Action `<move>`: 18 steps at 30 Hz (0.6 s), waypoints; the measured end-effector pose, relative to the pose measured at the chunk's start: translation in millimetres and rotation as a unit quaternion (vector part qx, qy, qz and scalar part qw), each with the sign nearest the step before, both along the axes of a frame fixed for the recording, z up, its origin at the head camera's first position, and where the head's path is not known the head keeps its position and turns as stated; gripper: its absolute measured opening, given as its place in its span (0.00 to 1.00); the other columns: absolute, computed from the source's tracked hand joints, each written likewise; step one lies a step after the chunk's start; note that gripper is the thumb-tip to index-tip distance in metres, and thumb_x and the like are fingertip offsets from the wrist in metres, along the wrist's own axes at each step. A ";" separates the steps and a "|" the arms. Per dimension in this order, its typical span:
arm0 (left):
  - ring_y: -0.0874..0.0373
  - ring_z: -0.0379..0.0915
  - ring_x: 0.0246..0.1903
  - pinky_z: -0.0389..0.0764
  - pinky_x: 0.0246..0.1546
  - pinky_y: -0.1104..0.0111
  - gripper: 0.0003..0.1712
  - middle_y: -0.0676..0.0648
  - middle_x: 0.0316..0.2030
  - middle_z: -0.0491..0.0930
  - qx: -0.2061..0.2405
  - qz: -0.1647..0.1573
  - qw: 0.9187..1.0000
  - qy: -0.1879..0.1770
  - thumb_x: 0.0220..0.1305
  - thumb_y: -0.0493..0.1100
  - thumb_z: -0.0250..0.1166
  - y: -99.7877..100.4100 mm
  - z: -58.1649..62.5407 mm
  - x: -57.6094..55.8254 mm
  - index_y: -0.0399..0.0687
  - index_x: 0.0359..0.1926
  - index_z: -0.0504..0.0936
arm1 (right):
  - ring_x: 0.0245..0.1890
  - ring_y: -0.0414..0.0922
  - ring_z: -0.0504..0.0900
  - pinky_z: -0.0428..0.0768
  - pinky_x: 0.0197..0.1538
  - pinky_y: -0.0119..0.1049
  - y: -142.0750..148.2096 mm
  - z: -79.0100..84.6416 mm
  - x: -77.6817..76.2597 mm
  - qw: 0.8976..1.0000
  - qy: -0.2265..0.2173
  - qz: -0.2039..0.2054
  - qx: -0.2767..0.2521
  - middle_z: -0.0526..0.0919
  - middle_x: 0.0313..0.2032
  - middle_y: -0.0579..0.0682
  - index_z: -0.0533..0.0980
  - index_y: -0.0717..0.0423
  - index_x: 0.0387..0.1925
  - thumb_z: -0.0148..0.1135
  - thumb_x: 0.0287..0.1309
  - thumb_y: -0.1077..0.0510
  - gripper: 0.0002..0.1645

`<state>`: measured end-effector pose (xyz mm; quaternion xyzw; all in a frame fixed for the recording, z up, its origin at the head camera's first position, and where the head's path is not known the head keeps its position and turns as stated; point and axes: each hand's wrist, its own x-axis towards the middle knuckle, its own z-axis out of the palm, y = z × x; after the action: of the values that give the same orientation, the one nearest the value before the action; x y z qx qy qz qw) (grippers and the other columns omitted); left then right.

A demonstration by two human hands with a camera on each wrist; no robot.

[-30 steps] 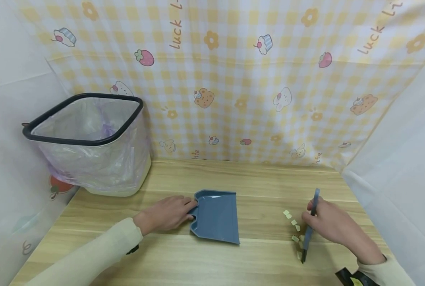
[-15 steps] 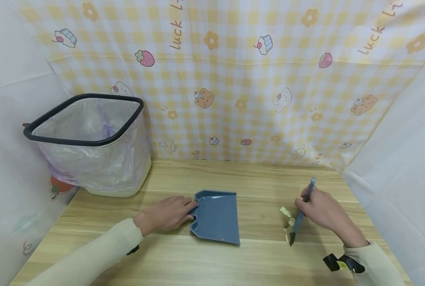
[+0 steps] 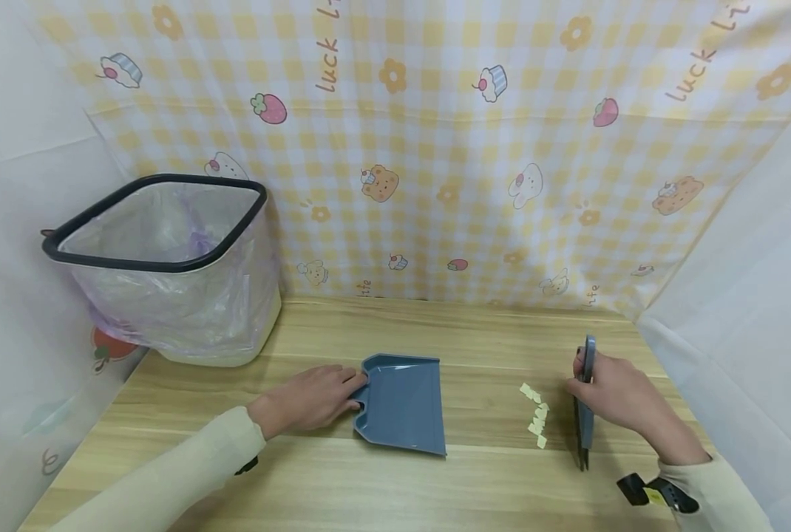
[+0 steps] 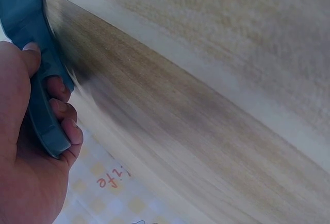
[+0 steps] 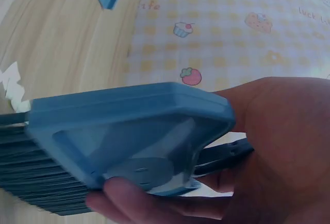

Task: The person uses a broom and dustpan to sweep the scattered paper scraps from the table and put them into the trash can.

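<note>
My left hand point(image 3: 310, 399) grips the handle of a blue-grey dustpan point(image 3: 402, 406), which lies flat on the wooden table with its wide lip facing right. In the left wrist view, fingers curl through and around the dustpan handle point(image 4: 45, 113). My right hand point(image 3: 618, 395) holds a small matching hand brush point(image 3: 585, 425), its dark bristles pointing toward the table's near side. Several pale yellow-green paper scraps point(image 3: 537, 421) form a loose line between brush and dustpan, nearer the brush. The right wrist view shows the brush head point(image 5: 134, 105) close up, with dark bristles point(image 5: 41, 172) at its left.
A bin point(image 3: 249, 325) with a black rim and a clear purplish liner stands at the back left of the table point(image 3: 395, 488). Behind the table hangs a yellow checked curtain point(image 3: 435, 148), and white cloth point(image 3: 735, 295) closes off the right side.
The brush first moved left, pushing the scraps a little toward the dustpan, then came back right, apart from them. My left hand and the dustpan have stayed still.
</note>
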<state>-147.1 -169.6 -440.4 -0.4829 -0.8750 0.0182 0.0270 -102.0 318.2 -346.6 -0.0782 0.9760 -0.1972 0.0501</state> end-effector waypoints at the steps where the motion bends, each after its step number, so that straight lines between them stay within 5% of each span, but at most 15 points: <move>1: 0.46 0.85 0.57 0.85 0.61 0.55 0.23 0.40 0.58 0.84 0.000 0.000 1.000 0.000 0.89 0.49 0.57 -0.2 0.0 0.1 0.35 0.69 0.77 | 0.22 0.44 0.69 0.68 0.27 0.39 0.3 -0.9 0.5 1.000 -0.001 0.003 0.003 0.69 0.21 0.44 0.74 0.54 0.40 0.66 0.73 0.56 0.08; 18: 0.47 0.85 0.56 0.86 0.60 0.56 0.23 0.40 0.57 0.84 0.004 -0.003 1.000 -0.003 0.88 0.49 0.57 0.4 2.7 0.4 0.35 0.69 0.78 | 0.24 0.41 0.68 0.66 0.31 0.38 -40.1 -12.5 -8.9 0.996 0.059 0.068 -0.019 0.64 0.22 0.41 0.68 0.47 0.31 0.65 0.70 0.64 0.16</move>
<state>-146.8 -169.3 -437.7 -0.4857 -0.8736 0.0128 0.0263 -110.9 278.2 -359.1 -0.1568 0.9657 -0.2070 0.0042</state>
